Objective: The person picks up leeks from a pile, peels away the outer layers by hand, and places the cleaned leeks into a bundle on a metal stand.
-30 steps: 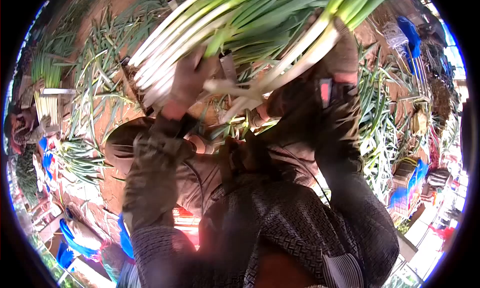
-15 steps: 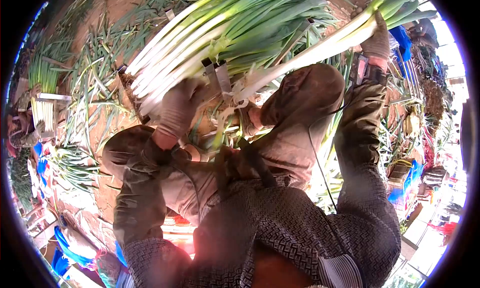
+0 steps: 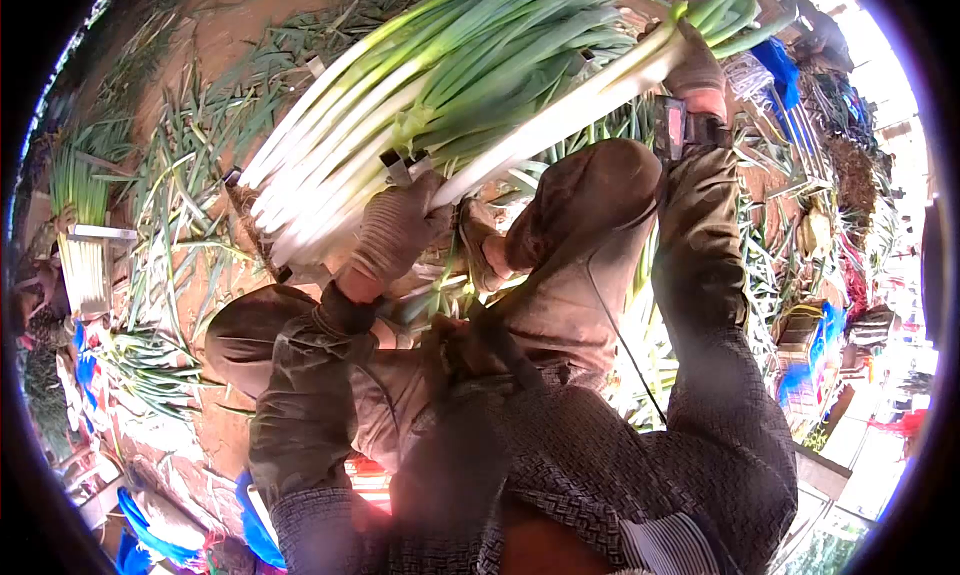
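Below the bundle and all around it, red ground (image 3: 215, 50) strewn with green trimmings. The bundle (image 3: 430, 85) itself lies slantwise above the person's raised knee (image 3: 600, 205), white shanks at its low end, green tops fanning off its high end. Along its near edge runs one loose leek (image 3: 560, 115), almost touching it.

The right hand (image 3: 695, 70), gloved, is clenched round that leek where white turns to green, off the bundle's high end. The left hand (image 3: 395, 230), gloved too, is curled shut at the bundle's low end, just where the leek's butt comes in. What its fingers pinch is hidden. A small metal bracket (image 3: 395, 165) pokes up through the shanks just above that hand.

Handling, as I read it: the shanks are firm and smooth, likely a bit slick, so that's the place to grip. The tops are soft and will crease or snap. One leek is light. The full bundle looks heavy and floppy, and wants support near its middle.

Against half a second ago, the right hand has come in closer to the bundle, drawing the leek alongside. The left hand has slid along the low end, covering the pale tie that showed there.
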{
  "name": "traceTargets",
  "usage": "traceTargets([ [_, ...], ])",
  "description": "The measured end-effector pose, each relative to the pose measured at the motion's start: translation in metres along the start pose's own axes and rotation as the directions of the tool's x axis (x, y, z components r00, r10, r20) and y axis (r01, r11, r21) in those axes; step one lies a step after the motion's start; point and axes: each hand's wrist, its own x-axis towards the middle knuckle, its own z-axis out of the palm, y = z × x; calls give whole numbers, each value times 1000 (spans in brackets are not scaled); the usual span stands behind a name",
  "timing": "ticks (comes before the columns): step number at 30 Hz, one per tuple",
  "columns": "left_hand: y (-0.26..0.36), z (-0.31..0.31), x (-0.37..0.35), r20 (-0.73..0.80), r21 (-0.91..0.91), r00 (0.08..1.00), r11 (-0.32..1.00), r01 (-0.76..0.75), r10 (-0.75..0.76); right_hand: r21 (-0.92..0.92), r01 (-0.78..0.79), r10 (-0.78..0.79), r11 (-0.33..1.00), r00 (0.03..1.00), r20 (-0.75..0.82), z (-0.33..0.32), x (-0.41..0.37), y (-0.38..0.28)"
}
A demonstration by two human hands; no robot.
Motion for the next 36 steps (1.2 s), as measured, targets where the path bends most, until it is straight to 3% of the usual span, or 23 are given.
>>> traceTargets([
  [2, 0, -5, -4, -9, -166, 999, 986, -34, 33, -55, -35, 32, 998, 997, -67, -1, 1, -2],
  [4, 0, -7, -8, -68, -241, 997, 971, 10, -27, -100, -59, 51, 993, 995, -83, -1, 2, 1],
  [5, 1, -10, -9, -99, -278, 993, 960, 26, -56, -136, -43, 34, 990, 997, -64, -3, 1, 3],
  [6, 5, -11, -11, -144, -462, 987, 887, 3, -79, -169, 56, -55, 984, 998, 13, -21, 18, 15],
  [8, 17, -25, -16, -151, -374, 988, 925, -68, 11, -193, 261, -230, 946, 959, 167, -57, 53, 40],
  [9, 22, -29, -18, -149, -333, 987, 937, -103, 56, 68, 43, -43, 997, 999, 1, -28, 20, 29],
  [10, 21, -32, -17, -181, -268, 981, 957, -112, 64, 139, -45, 45, 989, 999, 0, -55, 49, 31],
  [12, 18, -42, -18, -167, -157, 986, 986, -51, 24, 59, 6, 2, 998, 991, -133, 16, -27, 24],
  [15, 28, -50, -21, -197, 157, 980, 985, 66, -34, 120, -44, 47, 992, 999, -23, 4, -15, 35],
  [18, 36, -60, -23, -178, 466, 984, 881, 88, -5, 128, -44, 41, 991, 999, 25, -2, -15, 39],
  [20, 23, -59, -25, -162, 599, 985, 799, 58, 50, -262, 284, -239, 922, 952, 192, -53, 37, 57],
  [23, -3, -36, -29, -64, 467, 993, 876, 121, -103, -33, 174, -173, 984, 985, 21, -19, 8, 34],
  [24, 4, -29, -30, -47, 474, 989, 869, 144, -138, -6, 282, -276, 959, 943, 185, -40, 36, 43],
  [25, 9, -27, -33, -54, 506, 997, 859, 73, -53, 15, 148, -149, 989, 986, 70, -20, 17, 31],
  [27, 1, -23, -35, -55, 365, 989, 920, 145, -134, 30, -20, 21, 999, 998, -60, 28, -18, 16],
  [30, -10, -26, -37, -106, 326, 994, 943, 68, -35, 12, -85, 86, 996, 987, -136, 56, -22, -10],
  [33, -50, -33, -65, 13, 268, 969, 935, 233, -246, -35, -31, 28, 999, 996, -79, 11, 36, -50],
  [34, -58, -25, -72, 225, 442, 928, 880, 176, -298, -57, -25, 21, 998, 998, -66, 0, 51, -64],
  [36, -71, -5, -82, 547, 688, 699, 723, -62, -460, -115, -17, 13, 993, 999, -35, -21, 77, -87],
])
